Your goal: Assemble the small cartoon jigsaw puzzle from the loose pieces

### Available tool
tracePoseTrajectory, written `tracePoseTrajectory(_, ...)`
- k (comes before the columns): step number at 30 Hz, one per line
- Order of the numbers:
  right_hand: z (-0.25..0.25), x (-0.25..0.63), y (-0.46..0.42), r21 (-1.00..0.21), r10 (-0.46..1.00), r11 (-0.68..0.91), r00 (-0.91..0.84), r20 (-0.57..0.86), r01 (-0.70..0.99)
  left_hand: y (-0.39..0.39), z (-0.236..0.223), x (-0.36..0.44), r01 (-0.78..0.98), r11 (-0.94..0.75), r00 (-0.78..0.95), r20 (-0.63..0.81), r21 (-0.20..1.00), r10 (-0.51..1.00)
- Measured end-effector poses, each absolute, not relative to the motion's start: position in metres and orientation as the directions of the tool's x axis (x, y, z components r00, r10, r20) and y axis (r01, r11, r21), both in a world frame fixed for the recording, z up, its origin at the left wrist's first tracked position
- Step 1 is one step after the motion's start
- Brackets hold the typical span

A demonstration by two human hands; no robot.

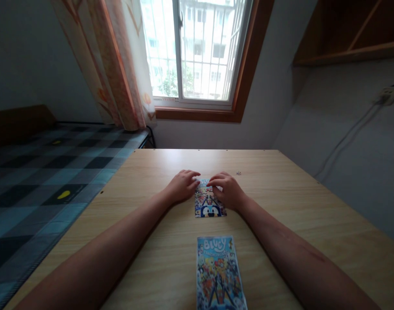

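A small colourful jigsaw puzzle (210, 211) lies flat on the wooden table, with a blue cartoon dog's face at its near edge. At its upper left is my left hand (184, 186), palm down, fingers stretched and thumb apart from them. My right hand (227, 189) bends over the puzzle's upper right part, its fingers curved and a gap showing between thumb and forefinger. Between them the hands cover part of the puzzle's far end. Closer to me lies a box (218, 271) marked "Bluey" with a matching picture. A few tiny loose pieces (238, 173) rest beyond my right hand.
The wooden table (145, 267) reaches towards a wall with a barred window (203, 56). On the left, a bed (55, 172) with a checked cover adjoins the table. A curtain (119, 64) hangs above it. A cable (348, 137) runs down the right wall below a shelf (352, 54).
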State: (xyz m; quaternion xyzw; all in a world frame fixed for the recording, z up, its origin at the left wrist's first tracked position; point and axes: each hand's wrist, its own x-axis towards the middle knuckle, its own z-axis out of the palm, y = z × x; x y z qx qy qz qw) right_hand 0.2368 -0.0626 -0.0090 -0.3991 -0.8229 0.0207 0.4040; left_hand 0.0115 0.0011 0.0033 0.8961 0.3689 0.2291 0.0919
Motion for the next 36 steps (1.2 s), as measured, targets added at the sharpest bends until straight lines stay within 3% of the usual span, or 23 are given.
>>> tracePoseTrajectory(4,-0.005,0.248,-0.058,-0.383,0.666,0.579,-0.147,0.731,0.720,0.014,0.000,0.004,0.659,-0.625,0.516,0.353,0.418,0.780)
tracePoseTrajectory(9,0.001,0.284,-0.048,-0.463,0.619,0.399,0.140,0.773,0.791,0.020,-0.005,0.000,0.699,-0.596,0.508,0.312,0.396,0.803)
tracePoseTrajectory(14,-0.015,0.328,-0.034,-0.687,0.598,0.130,0.496,0.629,0.714,0.013,-0.009,0.006,0.730,-0.617,0.558,0.265,0.293,0.786)
tracePoseTrajectory(17,-0.028,0.343,-0.025,-0.799,0.609,0.076,0.606,0.511,0.596,0.010,-0.009,0.009,0.748,-0.619,0.577,0.227,0.239,0.785)
tracePoseTrajectory(22,-0.041,0.348,-0.016,-0.853,0.645,0.054,0.634,0.426,0.518,0.010,-0.008,0.010,0.768,-0.602,0.575,0.177,0.221,0.799)
tracePoseTrajectory(28,-0.047,0.349,-0.011,-0.872,0.677,0.021,0.635,0.373,0.489,0.010,-0.008,0.010,0.767,-0.609,0.573,0.212,0.202,0.791)
tracePoseTrajectory(36,-0.051,0.347,-0.011,-0.790,0.764,-0.056,0.536,0.360,0.611,0.014,-0.013,0.010,0.769,-0.608,0.557,0.259,0.197,0.789)
